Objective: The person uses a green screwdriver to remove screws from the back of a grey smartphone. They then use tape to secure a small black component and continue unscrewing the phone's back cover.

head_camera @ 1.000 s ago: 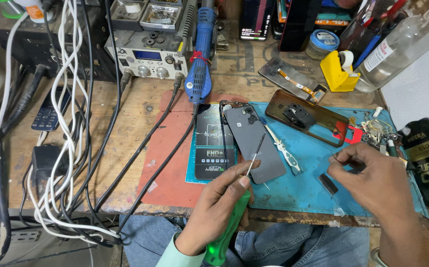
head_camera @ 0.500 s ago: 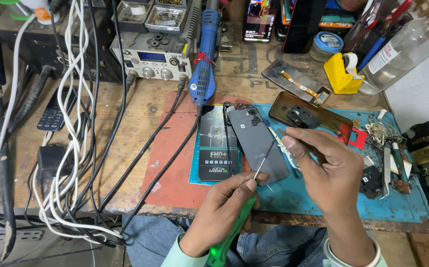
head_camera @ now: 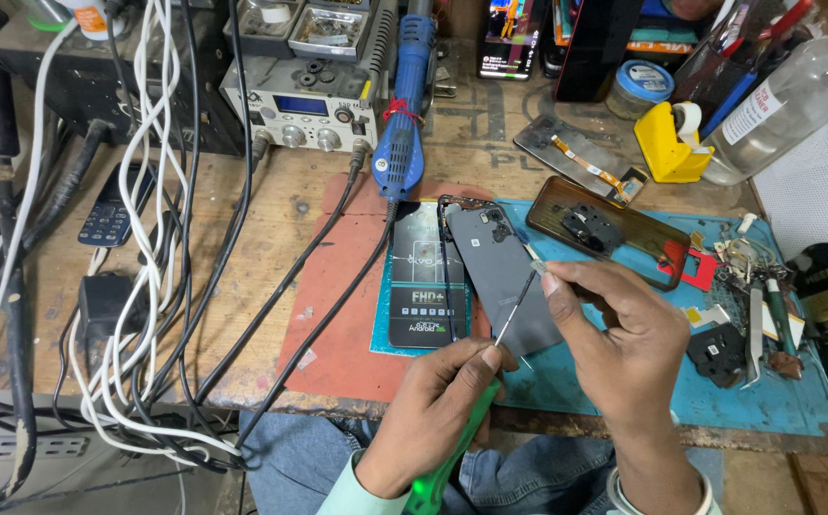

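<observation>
My left hand grips a green-handled screwdriver, its thin shaft pointing up toward a grey phone back that lies face down on the blue mat. My right hand hovers over the phone, thumb and forefinger pinched at the screwdriver's tip. Whether a screw sits between those fingers is too small to tell. A dark packet with a screen protector lies just left of the phone.
A brown phone back, tweezers and small parts lie on the mat's right. A blue hot-air handle, a soldering station, a yellow tape dispenser and a clear bottle stand behind. Tangled cables crowd the left.
My right hand has come left from the small parts at the mat's right side to the screwdriver tip over the phone. My left hand has stayed nearly still with the screwdriver.
</observation>
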The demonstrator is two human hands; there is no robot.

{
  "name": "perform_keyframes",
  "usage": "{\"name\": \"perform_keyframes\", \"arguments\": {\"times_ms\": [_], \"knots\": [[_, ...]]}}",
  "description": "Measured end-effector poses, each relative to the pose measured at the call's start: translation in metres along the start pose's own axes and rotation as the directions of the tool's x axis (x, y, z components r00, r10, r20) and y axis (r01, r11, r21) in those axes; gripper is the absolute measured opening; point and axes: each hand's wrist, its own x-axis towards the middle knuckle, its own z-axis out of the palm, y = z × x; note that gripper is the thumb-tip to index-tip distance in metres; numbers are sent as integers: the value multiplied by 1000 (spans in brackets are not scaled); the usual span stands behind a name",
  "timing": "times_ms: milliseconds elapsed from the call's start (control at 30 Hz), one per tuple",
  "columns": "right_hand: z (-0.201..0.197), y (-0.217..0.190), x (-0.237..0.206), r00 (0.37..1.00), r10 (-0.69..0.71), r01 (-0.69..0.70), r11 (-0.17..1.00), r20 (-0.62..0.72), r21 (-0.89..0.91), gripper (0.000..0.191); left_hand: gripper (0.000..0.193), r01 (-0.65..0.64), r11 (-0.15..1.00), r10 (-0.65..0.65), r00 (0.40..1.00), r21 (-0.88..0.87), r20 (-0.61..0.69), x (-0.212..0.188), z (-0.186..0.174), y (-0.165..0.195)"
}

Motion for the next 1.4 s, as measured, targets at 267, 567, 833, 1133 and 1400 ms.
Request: {"name": "perform_keyframes", "arguments": {"times_ms": [267,567,833,1133,1400], "knots": [[-8,-1,-2,996,90,-89,993,-9,72,17,35,-26,999,25,999,26,25,0,2,3],[-1,-6,0,1000,-17,14,996,-24,-91,15,31,-52,996,51,999,73,12,-1,3,10],[-8,-8,-12,992,121,-122,992,-18,-27,16,80,-77,984,86,995,162,-50,-4,5,16],[-7,-1,2,1000,23,-23,999,3,-34,17,84,-140,978,139,990,157,17,-9,3,20],[-13,-5,-3,994,63,-60,998,-88,29,17,97,-133,974,135,991,181,1,-11,-1,20]]}}
